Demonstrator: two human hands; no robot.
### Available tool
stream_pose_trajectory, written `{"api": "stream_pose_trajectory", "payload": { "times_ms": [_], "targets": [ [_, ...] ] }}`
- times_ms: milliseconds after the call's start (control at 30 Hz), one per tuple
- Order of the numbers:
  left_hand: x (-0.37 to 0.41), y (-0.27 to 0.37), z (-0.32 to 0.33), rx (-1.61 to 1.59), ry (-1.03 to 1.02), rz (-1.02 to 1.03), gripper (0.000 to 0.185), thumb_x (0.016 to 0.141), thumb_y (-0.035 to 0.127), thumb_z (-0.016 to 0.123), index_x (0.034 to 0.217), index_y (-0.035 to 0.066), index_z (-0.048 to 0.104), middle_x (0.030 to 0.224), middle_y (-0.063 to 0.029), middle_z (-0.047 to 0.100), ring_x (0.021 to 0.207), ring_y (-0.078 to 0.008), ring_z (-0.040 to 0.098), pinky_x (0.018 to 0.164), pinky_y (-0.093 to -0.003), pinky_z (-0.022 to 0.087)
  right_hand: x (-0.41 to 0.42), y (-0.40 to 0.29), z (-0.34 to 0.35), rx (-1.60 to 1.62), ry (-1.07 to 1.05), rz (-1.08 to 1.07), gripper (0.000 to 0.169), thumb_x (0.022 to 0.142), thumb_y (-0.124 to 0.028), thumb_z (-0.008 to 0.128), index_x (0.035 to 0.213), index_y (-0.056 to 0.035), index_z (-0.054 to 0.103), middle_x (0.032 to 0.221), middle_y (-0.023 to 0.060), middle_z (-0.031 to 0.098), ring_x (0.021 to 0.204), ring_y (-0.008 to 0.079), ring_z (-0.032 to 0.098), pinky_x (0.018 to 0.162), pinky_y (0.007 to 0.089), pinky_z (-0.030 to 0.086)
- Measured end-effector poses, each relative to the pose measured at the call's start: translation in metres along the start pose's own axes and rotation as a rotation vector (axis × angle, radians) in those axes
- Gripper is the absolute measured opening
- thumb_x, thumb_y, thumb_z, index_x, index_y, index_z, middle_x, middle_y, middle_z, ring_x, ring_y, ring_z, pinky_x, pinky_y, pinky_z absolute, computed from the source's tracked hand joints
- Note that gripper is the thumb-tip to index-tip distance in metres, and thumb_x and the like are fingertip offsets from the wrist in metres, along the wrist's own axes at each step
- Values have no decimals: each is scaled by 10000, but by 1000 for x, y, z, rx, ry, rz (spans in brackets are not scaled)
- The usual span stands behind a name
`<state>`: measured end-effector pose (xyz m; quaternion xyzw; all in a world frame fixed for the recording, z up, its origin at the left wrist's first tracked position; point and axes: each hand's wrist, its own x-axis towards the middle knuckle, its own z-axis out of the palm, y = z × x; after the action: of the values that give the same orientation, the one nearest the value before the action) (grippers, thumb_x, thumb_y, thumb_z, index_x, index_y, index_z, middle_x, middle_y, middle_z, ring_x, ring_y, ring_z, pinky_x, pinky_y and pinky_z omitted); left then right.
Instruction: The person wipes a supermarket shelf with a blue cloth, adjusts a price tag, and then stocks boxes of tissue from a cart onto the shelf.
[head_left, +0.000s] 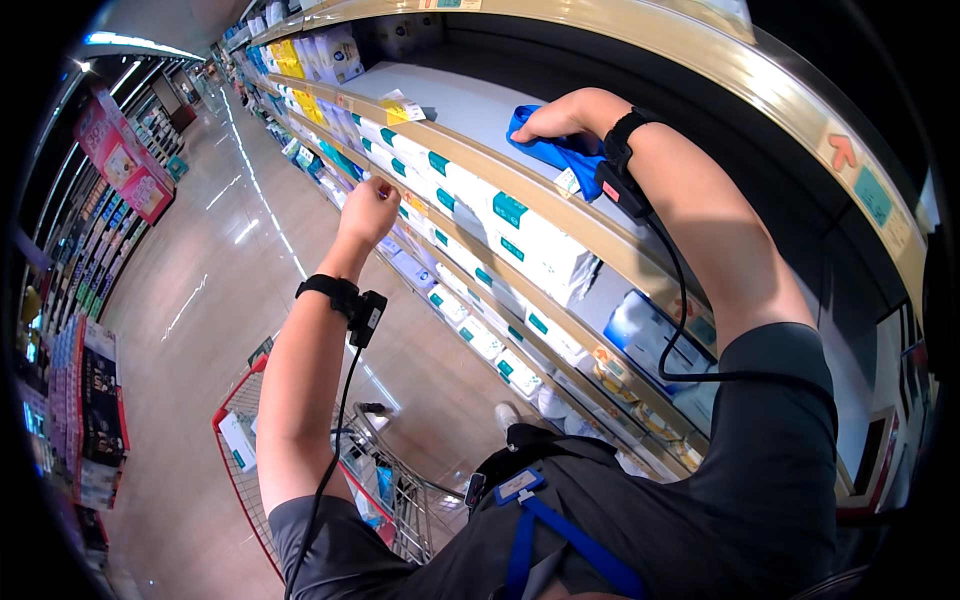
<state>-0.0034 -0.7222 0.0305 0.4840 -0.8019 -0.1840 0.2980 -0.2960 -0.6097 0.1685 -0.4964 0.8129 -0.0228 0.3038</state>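
Note:
My right hand (561, 120) presses a crumpled blue cloth (559, 155) on the white top shelf board (457, 97), close to its beige front rail. The cloth hangs partly over the rail beside a small price tag (568, 181). To the left, my left hand (371, 208) is loosely curled in front of the lower shelf edges, its fingertips partly hidden; whether it touches a rail cannot be told. White tissue packs (469, 191) with green labels stand in rows on the shelves below the cloth.
A shopping cart (251, 390) with packs in it stands at lower left. Purple and yellow packs (330, 56) fill the shelf's far end. Another shelf rail (675, 34) runs overhead. Across the aisle are a pink display (124, 161) and stacked goods (90, 412).

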Motion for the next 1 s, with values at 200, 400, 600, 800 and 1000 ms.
{"api": "stream_pose_trajectory", "payload": {
  "times_ms": [200,400,600,800,1000],
  "targets": [
    [111,-21,-11,123,112,225,319,901,218,663,1141,28,572,1073,-206,631,966,-396,632,855,-437,521,64,-52,-25,16,20,-38,869,899,-593,570,1565,-92,327,1629,211,245,1487,384,294,1162,533,289],
    [190,-37,-14,98,141,624,426,907,159,642,1298,34,531,1256,-229,598,1165,-394,570,1025,-456,434,120,-103,-47,144,7,-80,744,905,-511,582,1494,-82,435,1526,189,422,1316,355,480,1040,506,405],
    [239,-53,-20,204,-96,816,266,957,171,596,1198,62,626,1063,-143,700,1079,-325,625,972,-486,432,193,-169,-58,307,-88,5,637,932,-492,550,1422,-89,497,1385,180,560,1110,346,632,864,499,523],
    [296,-75,-15,-139,-290,1237,168,927,132,637,1044,15,665,927,-173,698,886,-378,657,825,-435,516,269,-243,-67,357,-201,139,629,927,-506,540,1388,-79,510,1281,175,613,1023,261,653,786,407,527],
    [330,-92,3,-124,-468,1453,156,865,95,667,1017,68,693,976,-115,712,995,-296,674,913,-415,498,354,-340,-75,235,-183,144,687,924,-506,527,1441,-57,476,1451,207,491,1267,291,516,1016,509,421]
  ]
}}
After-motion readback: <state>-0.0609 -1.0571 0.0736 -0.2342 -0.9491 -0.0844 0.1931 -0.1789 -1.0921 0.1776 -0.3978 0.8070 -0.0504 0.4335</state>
